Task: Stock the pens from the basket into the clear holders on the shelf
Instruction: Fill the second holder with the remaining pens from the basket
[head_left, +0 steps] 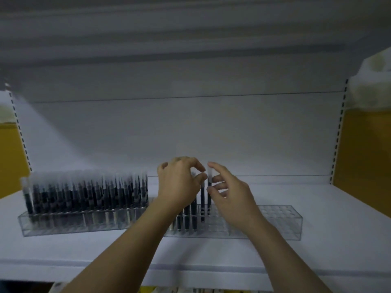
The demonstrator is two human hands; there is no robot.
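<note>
Clear plastic forms two holders on the white shelf [317, 208]. The full holder [63, 225] sits at 8 o'clock in the view, packed with dark pens [84, 193] that stand upright under pale caps. The part-filled holder [281, 220] sits at 5 o'clock, just beside the first. A few pens [187, 216] stand at its 9 o'clock end, and the holes toward 3 o'clock are bare.

Both hands hover over that 9 o'clock end, near the centre of the view. The left hand [179, 185] has its fingers curled, and its thumb and forefinger tips pinch the top of a pen [202, 199] standing in a hole. At 3 o'clock of this one stands the next pen [209, 199], also upright in the holder. The right hand [230, 193] has its fingers loosely spread. Its forefinger tip touches that cap and its thumb is near the barrel, but blur hides whether it grips. Yellow panels [364, 155] flank the shelf at 3 and 9 o'clock.
</note>
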